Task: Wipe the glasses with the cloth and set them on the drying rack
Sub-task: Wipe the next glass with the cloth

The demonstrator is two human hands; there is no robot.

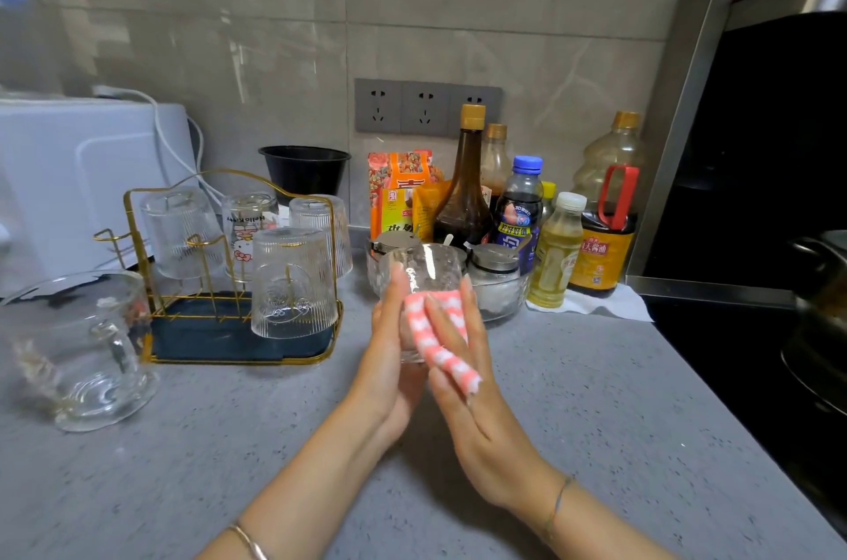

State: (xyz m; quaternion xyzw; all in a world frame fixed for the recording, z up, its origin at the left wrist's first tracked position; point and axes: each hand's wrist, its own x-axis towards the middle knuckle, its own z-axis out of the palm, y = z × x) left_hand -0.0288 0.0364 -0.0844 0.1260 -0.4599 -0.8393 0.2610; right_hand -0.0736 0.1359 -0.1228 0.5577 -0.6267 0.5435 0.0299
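Now left hand (pixel 389 358) holds glass (pixel 426 268), flat right hand (pixel 476 413) pressing cloth (pixel 447 365) against it.
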